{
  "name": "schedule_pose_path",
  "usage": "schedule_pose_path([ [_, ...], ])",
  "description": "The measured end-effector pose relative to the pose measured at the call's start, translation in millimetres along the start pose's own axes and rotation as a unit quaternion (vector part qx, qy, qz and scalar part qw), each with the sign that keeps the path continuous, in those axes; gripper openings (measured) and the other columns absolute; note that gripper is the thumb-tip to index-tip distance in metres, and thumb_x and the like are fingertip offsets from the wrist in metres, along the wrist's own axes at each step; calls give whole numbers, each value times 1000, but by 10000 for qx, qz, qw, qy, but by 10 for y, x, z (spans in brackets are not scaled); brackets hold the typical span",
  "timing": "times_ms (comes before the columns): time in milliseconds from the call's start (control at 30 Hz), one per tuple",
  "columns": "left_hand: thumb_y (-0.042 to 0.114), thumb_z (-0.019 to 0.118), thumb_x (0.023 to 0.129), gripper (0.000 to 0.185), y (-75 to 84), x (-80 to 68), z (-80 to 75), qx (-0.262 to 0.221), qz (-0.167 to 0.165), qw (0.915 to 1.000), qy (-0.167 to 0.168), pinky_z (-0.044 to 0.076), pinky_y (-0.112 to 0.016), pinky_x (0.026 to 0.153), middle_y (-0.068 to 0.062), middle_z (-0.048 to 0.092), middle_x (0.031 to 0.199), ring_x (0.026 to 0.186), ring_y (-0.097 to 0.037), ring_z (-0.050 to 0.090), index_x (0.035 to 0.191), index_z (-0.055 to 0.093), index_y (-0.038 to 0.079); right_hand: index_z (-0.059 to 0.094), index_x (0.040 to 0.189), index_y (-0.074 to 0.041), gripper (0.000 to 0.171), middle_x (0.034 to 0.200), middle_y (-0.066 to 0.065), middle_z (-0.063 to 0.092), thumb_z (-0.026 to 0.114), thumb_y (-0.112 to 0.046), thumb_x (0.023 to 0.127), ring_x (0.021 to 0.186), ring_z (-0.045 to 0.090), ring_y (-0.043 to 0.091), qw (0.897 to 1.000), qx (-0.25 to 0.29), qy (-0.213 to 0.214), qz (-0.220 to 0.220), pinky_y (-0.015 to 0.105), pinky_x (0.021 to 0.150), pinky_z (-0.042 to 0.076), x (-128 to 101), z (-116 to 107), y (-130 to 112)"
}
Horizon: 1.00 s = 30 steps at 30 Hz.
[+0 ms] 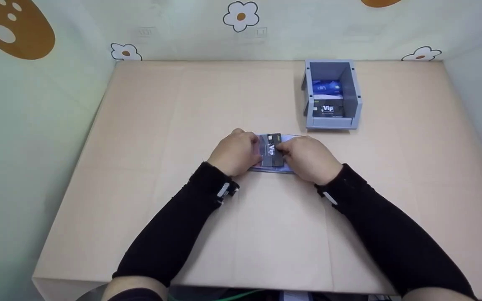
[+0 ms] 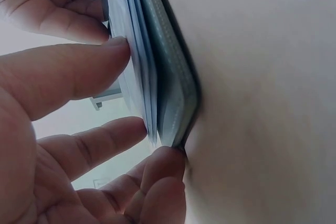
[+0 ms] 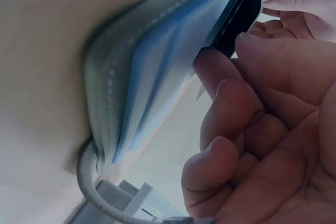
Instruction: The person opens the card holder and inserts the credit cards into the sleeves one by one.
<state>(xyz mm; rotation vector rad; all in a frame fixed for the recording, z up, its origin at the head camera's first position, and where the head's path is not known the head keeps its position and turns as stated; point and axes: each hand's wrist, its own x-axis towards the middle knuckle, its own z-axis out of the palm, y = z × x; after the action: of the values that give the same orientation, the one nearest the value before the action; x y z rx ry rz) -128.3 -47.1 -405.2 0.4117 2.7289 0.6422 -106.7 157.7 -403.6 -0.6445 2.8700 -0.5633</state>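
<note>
A card holder (image 1: 275, 170) with clear plastic sleeves (image 2: 142, 61) lies spread on the table between both hands. My left hand (image 1: 236, 152) holds its left side, thumb on the sleeves and fingertips at the edges of the sleeves and the stitched cover (image 2: 178, 87). A dark card (image 1: 273, 158) marked "Vip" lies over the sleeves, partly covered by clear plastic at its left. The right hand (image 1: 311, 159) pinches this card at its right edge between thumb and index finger. In the right wrist view the card's dark underside (image 3: 242, 24) shows above the holder's blue-tinted sleeves.
A grey open-front bin (image 1: 333, 123) stands at the back right, holding a blue card packet (image 1: 326, 87) and another dark "Vip" card (image 1: 328, 109). A strap loop (image 3: 86, 169) sticks out from the holder's cover. Patterned walls (image 1: 191, 37) border the table (image 1: 174, 108).
</note>
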Motion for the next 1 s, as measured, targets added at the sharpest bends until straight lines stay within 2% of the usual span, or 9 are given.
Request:
schedule_pose_path([
  [200,33,78,94,53,1,9,7,33,-39,10000,-2,55,-40,98,-13,65,129,103,-22,64,139,67,8,82,110,-9,19,104,9,81,72,-9,95,95,76,34,9984,-334,227,-406,52,88,57,-12,57,-35],
  [300,34,79,94,54,2,17,12,40,-40,10000,3,55,-40,100,-13,65,131,105,-22,64,140,67,8,83,108,-9,16,102,8,82,74,-11,95,93,75,34,9977,-399,252,-494,53,89,56,-15,74,-48],
  [633,33,81,93,54,-4,10,20,30,-22,9999,94,55,-39,98,-12,66,128,102,-22,63,138,67,6,78,102,-8,10,94,9,78,69,-10,97,90,72,30,9997,-68,55,-236,52,84,57,-27,49,-91],
  [767,33,80,93,53,-7,18,19,16,-17,9999,120,55,-39,95,-12,66,125,101,-22,64,137,67,6,75,105,-8,10,96,9,77,68,-10,98,94,72,30,9998,17,-65,-189,51,83,58,-25,59,-105],
  [1000,29,82,90,59,-20,32,0,-308,-216,9992,118,55,-39,92,-11,66,121,100,-22,63,140,62,7,75,120,-6,24,108,13,79,67,-10,98,106,73,35,9997,80,-129,-188,53,92,57,-32,81,-124],
])
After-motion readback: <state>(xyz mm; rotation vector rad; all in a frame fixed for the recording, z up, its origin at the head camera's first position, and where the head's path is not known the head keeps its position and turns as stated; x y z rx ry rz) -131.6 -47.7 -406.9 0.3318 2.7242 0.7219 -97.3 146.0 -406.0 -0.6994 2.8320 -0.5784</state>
